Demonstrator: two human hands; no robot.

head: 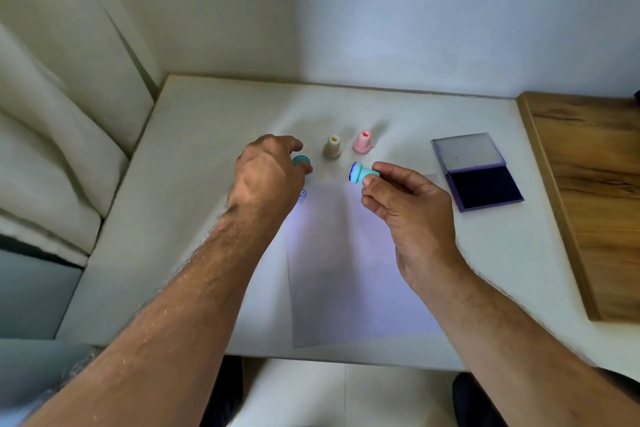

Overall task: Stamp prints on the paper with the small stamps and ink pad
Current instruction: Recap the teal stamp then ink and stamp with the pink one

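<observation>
A white sheet of paper [349, 263] lies on the white table [207, 121] and carries one round blue print [302, 196] near its top left corner. My right hand [408, 215] pinches a teal stamp [360, 174] above the paper's top edge, with the inked face turned to the left. My left hand [266, 180] hovers at the paper's top left and holds a small teal cap [300, 160] in its fingertips. A beige stamp [332, 146] and a pink stamp [363, 141] stand upright behind the paper. The ink pad [483, 185] lies open at the right, its lid [465, 151] folded back.
A wooden surface [595, 191] adjoins the table on the right. A padded white cushion [52, 149] rises along the left side. The wall stands right behind the table.
</observation>
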